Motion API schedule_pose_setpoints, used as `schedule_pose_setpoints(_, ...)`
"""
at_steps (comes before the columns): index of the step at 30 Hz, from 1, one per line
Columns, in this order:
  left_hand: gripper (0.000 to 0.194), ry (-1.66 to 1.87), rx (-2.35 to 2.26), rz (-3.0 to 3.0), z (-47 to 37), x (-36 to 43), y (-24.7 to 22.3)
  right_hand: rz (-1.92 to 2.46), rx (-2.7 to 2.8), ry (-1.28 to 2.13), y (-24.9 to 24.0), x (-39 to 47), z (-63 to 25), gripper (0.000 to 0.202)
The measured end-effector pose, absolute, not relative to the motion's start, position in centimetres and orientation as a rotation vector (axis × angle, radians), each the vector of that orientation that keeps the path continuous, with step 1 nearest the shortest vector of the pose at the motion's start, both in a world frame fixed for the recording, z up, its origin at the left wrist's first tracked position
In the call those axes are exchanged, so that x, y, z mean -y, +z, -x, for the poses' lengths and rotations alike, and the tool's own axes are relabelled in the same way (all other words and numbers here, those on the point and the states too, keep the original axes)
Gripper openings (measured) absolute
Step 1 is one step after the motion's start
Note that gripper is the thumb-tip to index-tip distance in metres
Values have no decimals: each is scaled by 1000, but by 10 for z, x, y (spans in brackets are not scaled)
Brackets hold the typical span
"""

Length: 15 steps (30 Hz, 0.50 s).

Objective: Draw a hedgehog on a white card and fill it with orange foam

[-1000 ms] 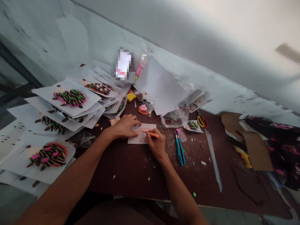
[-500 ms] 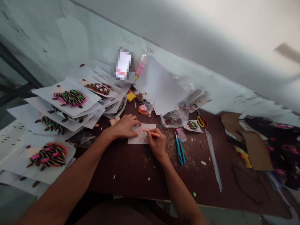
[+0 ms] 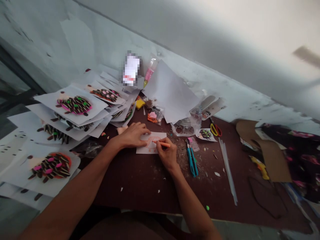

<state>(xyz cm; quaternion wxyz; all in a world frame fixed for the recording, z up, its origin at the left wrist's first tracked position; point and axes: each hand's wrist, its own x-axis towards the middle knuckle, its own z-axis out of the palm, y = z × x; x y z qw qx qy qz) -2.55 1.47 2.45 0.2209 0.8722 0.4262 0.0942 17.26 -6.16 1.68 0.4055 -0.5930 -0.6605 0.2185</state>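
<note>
A small white card (image 3: 143, 150) lies flat on the dark red-brown table, with an orange line drawing of a rounded, short-legged figure on it. My left hand (image 3: 133, 135) rests with fingers stretched over the card's left part. Between the fingers of my right hand (image 3: 168, 154) is an orange marker (image 3: 164, 144), its tip on the drawing. Right of that hand lie blue-handled pliers or cutters (image 3: 192, 161). Beyond them sits a smaller card (image 3: 207, 134) bearing a hedgehog made of seeds and clay.
At left, sheets with seed-and-clay hedgehogs (image 3: 75, 105) are piled up. Behind the card are a large white sheet (image 3: 170, 88), clay packets (image 3: 153, 116) and a lit, blurred-out screen (image 3: 131, 68). Scissors (image 3: 216, 130), clear sticks (image 3: 228, 171) and brown cardboard (image 3: 273, 160) lie to the right.
The marker's tip has shifted slightly left across the drawing, with my right hand tilting a little. My left hand stays in place on the card.
</note>
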Motion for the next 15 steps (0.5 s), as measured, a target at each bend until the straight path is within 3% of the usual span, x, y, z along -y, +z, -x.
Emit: schedule_pose_setpoints(15, 43, 214, -1191, -2406, 25, -14, 30, 1527, 1674, 474, 16, 60, -177, 26)
